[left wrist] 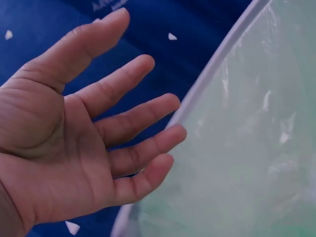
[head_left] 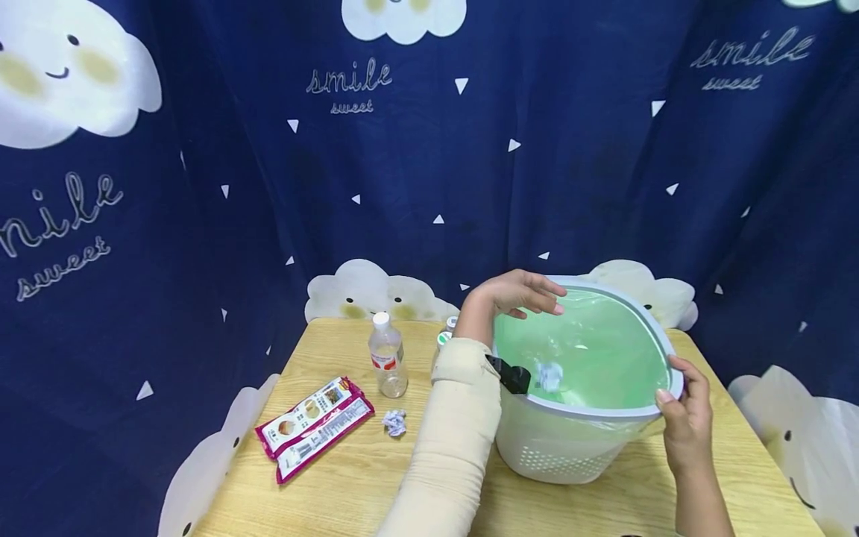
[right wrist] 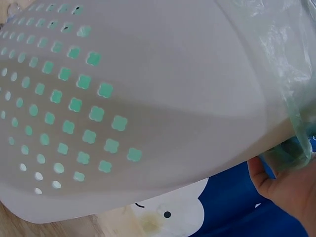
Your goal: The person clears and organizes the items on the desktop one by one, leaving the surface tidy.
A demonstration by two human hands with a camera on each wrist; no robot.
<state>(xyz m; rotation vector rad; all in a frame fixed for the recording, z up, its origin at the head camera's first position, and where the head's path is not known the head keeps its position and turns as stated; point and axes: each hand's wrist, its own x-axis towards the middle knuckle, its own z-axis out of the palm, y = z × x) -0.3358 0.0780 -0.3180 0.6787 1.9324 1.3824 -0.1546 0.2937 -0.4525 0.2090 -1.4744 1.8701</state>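
A white trash bin [head_left: 560,447] with a perforated side stands tilted on the table, lined with a green plastic bag [head_left: 597,343]. My right hand [head_left: 687,410] grips its rim at the right, thumb over the edge. Over the left part of the opening is my left hand [head_left: 520,292], fingers spread and holding nothing; the left wrist view shows its bare palm [left wrist: 74,143] beside the rim. Inside the bag lies a crumpled paper ball [head_left: 549,377]. In the right wrist view, the bin's wall [right wrist: 197,98] fills most of the picture, with bag film overhanging near the hand.
To the left on the wooden table [head_left: 329,507] are a clear plastic bottle [head_left: 388,362] with a white cap, another crumpled paper ball [head_left: 394,423] and a magenta-and-white snack wrapper [head_left: 314,429]. Small capped containers [head_left: 444,339] show partly behind my left arm. A blue curtain [head_left: 416,164] hangs behind.
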